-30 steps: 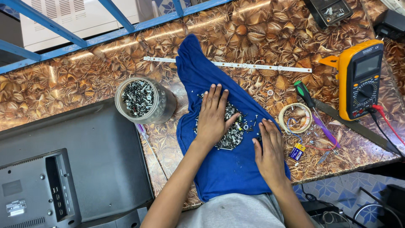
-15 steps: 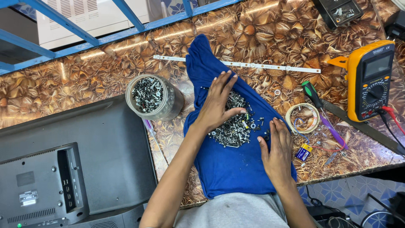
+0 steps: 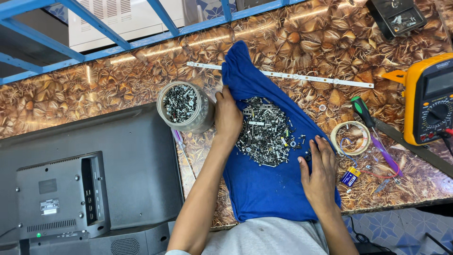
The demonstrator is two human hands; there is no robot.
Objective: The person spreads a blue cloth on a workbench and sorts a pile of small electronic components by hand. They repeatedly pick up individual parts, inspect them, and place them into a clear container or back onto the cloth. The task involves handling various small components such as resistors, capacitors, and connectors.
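A blue cloth (image 3: 264,189) lies spread on the patterned table (image 3: 118,89), with a heap of small screws (image 3: 265,134) on its middle. My left hand (image 3: 227,115) rests flat at the cloth's left edge, beside the heap and close to a clear jar of screws (image 3: 181,106). My right hand (image 3: 318,170) lies on the cloth at the heap's lower right, fingertips touching loose screws. Neither hand holds anything.
A grey television lies back-up (image 3: 85,184) at the left. A thin white strip (image 3: 311,79) crosses the table behind the cloth. To the right are a tape roll (image 3: 350,138), a green-handled screwdriver (image 3: 363,111), a small blue battery (image 3: 349,177) and a yellow multimeter (image 3: 430,99).
My left hand has slid off the screw heap to the cloth's left edge, uncovering the pile. My right hand has moved up toward the heap. The view has come closer.
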